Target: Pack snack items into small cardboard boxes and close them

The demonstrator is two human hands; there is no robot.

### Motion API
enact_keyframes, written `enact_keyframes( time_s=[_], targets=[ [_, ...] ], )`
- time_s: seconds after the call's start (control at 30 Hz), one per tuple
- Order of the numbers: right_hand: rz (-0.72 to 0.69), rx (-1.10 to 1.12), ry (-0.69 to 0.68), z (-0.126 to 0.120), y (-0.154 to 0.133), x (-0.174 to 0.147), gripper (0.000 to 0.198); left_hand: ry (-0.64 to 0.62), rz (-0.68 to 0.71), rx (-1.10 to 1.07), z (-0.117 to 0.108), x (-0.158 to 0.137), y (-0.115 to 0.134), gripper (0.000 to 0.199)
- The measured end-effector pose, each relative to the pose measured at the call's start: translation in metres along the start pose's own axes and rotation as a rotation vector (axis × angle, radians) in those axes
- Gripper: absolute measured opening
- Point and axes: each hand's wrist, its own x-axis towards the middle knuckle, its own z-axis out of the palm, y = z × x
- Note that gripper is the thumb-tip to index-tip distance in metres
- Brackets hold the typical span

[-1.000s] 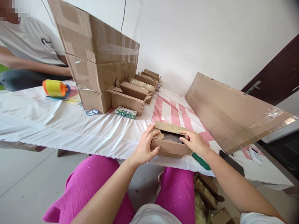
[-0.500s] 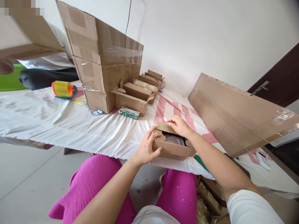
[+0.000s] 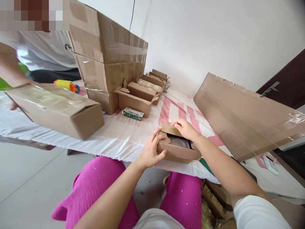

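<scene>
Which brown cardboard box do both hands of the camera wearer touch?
The open brown cardboard box directly before the wearer: the left hand rests on its left end, the right hand grasps its back flap. Neither touches any other.

We see a worktop (image 3: 128,140) running across the frame, spread with a creased white cloth (image 3: 145,127) that has broad pink stripes right of centre. Directly on it, at upper left, stands a tall cardboard pile (image 3: 114,57), with a yellow and orange roll (image 3: 62,84) to its left. Just beside the pile we find a row of open boxes (image 3: 133,103), and before these a green and white carton (image 3: 132,113). A small box (image 3: 179,153) sits by the front edge, right of centre, near a partly hidden green thing (image 3: 205,165). At far right lies a white packet (image 3: 270,164).
</scene>
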Motion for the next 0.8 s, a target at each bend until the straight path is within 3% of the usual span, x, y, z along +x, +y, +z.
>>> enact_keyframes(
  time_s=[0.33, 0.53, 0.67, 0.8],
  targets=[
    [-0.090, -0.035, -0.089, 0.006, -0.001, 0.001, 0.021, 0.002, -0.020, -0.014, 0.001, -0.001, 0.000, 0.044],
    [0.046, -0.080, 0.149, 0.003, 0.012, 0.008, 0.022, 0.006, -0.026, -0.029, 0.000, -0.001, 0.002, 0.044],
    [0.103, -0.095, 0.081, 0.009, 0.015, 0.014, 0.013, 0.012, -0.032, -0.031, 0.001, -0.001, 0.002, 0.044],
    [0.043, -0.099, 0.072, 0.013, 0.013, 0.015, 0.008, 0.001, -0.027, -0.026, 0.001, -0.002, 0.002, 0.044]
  ],
)
